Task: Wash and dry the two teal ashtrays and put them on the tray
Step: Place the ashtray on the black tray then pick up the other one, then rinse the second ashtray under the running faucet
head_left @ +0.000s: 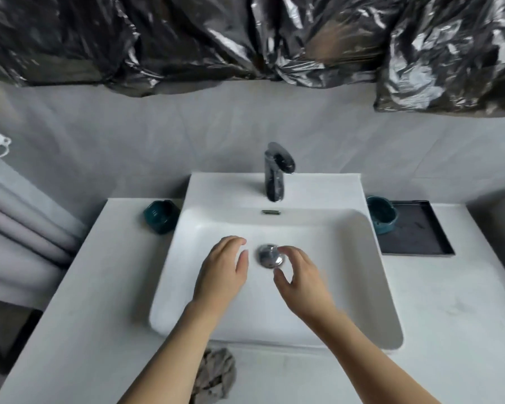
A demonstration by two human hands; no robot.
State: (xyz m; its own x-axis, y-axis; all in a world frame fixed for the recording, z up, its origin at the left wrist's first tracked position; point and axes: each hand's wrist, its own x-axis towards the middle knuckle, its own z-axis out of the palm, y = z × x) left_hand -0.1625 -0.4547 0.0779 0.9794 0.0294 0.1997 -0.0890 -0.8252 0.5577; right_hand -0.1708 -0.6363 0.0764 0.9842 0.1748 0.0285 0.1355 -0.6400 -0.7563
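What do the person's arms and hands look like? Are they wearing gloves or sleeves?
No gloves and no sleeves. The left hand and the right hand are bare, and both forearms are bare as far as the picture shows. I see no rings, watch or bracelets. The picture is a bit blurry, so tiny details can't be told.

Both forearms ran off the bottom edge, and the left forearm [169,354] covered part of the grey cloth [217,374] below the left hand [223,268]. The curled fingers of the right hand [299,272] hid the near right edge of the drain plug [268,256], and blur made contact impossible to tell. Far right of that hand, the ashtray [382,214] on the tray [420,243] was smeared, its left side hidden behind the sink's rim [370,228].
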